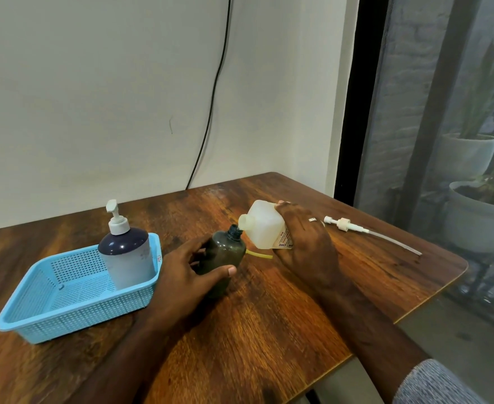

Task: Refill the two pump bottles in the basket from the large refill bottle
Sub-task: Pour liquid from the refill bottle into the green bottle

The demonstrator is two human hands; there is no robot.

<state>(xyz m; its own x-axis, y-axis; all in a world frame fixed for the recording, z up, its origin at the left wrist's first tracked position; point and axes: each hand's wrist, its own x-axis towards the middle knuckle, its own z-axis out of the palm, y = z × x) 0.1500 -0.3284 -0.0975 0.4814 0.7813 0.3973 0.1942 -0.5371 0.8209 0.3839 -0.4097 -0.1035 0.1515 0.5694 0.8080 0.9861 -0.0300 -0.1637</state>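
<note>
From the head camera, the left hand (pixel 190 268) is curled round a small dark green bottle (pixel 225 258), thumb across its near side and fingers behind it, steadying it upright on the wooden counter (pixel 269 330) near the middle. The bottle's pump is off and its threaded neck is open. The right hand (pixel 304 243) grips the large refill bottle (pixel 262 224), a translucent white container with a printed label, fingers wrapped over its top and far side; a ring shows on one finger. The refill bottle is tilted over with its open spout touching, or just at, the mouth of the green bottle. A short yellow strip (pixel 259 254) lies on the counter between the two hands.

Toward the left edge of the counter stands a light blue perforated basket (pixel 74 316). In its far right corner a second pump bottle (pixel 128 258), dark-topped with a grey body and a white pump head, stands upright. Near the right edge, beyond the right hand, the removed pump (pixel 345 224) lies flat with its long clear dip tube pointing toward the right corner. A black cable (pixel 211 112) runs down the wall behind the counter.
</note>
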